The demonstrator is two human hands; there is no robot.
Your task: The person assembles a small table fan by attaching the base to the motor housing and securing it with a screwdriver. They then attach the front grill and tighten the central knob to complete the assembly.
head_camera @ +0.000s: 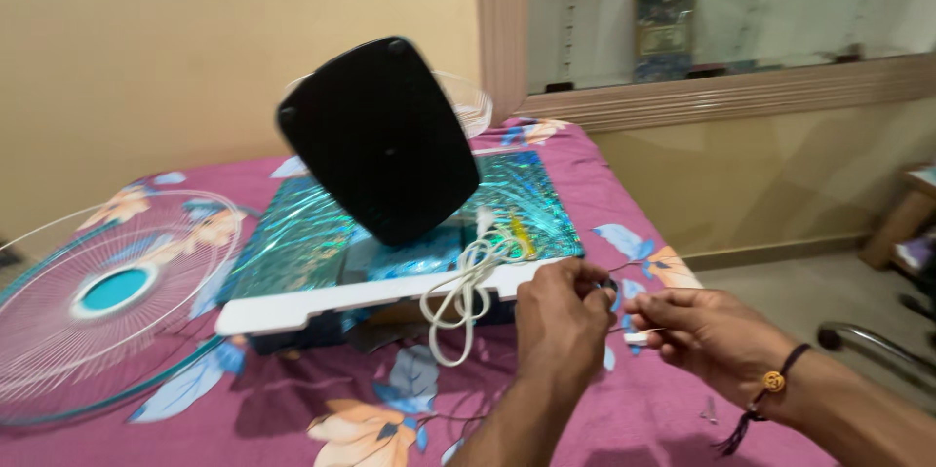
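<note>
We see both hands low at the near right, over a bed with a purple flowered sheet [292,408]. The left hand [564,316] has its fingers drawn together, pinching something small and dark at its fingertips; we cannot tell what it is. The right hand [707,330], wearing a black thread bracelet [770,384], sits just right of the left one, fingers closed on a small white piece [636,338]. The two hands nearly touch at the fingertips.

A white cord [468,296], looped in a loose bundle, hangs just left of the left hand, over the near edge of a white tray-like board [322,303]. Whether the cord runs on into the hands is not clear to us.

The fan [380,140] lies tipped on a shiny blue-green sheet [292,243], its black base facing us, farther off and to the left of the hands. The cord runs up toward it.

A white wire fan guard [107,301] with a blue centre lies flat on the bed at the far left, well apart from both hands.
</note>
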